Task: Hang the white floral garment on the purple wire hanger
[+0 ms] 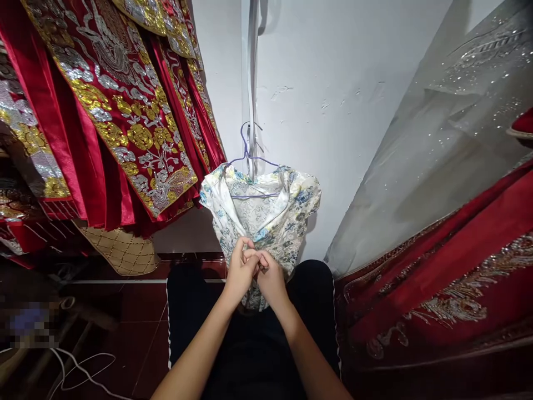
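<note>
A white short-sleeved blouse (297, 214) with a blue and yellow floral print hangs in front of me on a thin purple wire hanger (246, 156). The hanger's hook sits at a pale vertical strip on the wall. At the bottom of the blouse's V-shaped neckline, my left hand (242, 269) and my right hand (270, 275) meet with their fingertips pinched together. Both hands are closed at the front of the blouse. The small part between the fingertips is hidden by the fingers. The lower hem hangs down between my knees.
Red garments with gold and silver sequins (141, 133) hang at the left. On the right are a sheer sparkling cover (420, 144) and red embroidered cloth (449, 278). A white cable (83, 369) lies on the dark red tiled floor (139, 328) near a wooden stool-like piece.
</note>
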A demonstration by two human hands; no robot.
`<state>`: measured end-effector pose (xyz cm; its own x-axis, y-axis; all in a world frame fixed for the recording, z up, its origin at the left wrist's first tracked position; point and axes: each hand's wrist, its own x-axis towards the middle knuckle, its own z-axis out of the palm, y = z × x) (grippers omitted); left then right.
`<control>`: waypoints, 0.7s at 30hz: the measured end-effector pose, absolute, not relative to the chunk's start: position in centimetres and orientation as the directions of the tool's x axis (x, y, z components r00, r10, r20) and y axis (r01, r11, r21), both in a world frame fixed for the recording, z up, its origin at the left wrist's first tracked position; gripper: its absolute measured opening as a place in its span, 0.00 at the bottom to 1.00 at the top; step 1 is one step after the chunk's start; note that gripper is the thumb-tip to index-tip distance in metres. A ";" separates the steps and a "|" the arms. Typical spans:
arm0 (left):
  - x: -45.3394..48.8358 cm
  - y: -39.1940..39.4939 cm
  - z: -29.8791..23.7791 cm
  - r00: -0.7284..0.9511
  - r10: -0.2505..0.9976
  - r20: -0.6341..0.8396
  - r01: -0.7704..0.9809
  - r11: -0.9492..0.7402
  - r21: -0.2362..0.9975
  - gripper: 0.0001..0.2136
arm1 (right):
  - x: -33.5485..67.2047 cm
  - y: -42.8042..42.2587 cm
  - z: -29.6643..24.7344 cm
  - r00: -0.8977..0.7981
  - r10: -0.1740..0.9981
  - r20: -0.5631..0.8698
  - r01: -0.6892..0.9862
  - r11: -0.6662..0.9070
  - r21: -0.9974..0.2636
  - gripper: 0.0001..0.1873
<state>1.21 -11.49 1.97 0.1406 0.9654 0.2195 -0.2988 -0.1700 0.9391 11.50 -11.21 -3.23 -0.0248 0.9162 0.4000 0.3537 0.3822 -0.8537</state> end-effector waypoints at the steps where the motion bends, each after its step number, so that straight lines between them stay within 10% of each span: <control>1: 1.3 -11.4 2.4 0.119 0.964 0.238 -0.300 -0.194 0.934 0.11 | 11.3 -10.6 -2.9 -0.005 0.913 0.407 0.361 0.381 -0.851 0.03; 21: -0.9 -8.6 -3.4 -0.005 0.999 0.035 -0.256 -0.035 0.966 0.11 | 9.5 2.0 -2.3 0.120 0.992 0.033 0.589 -0.044 -0.807 0.33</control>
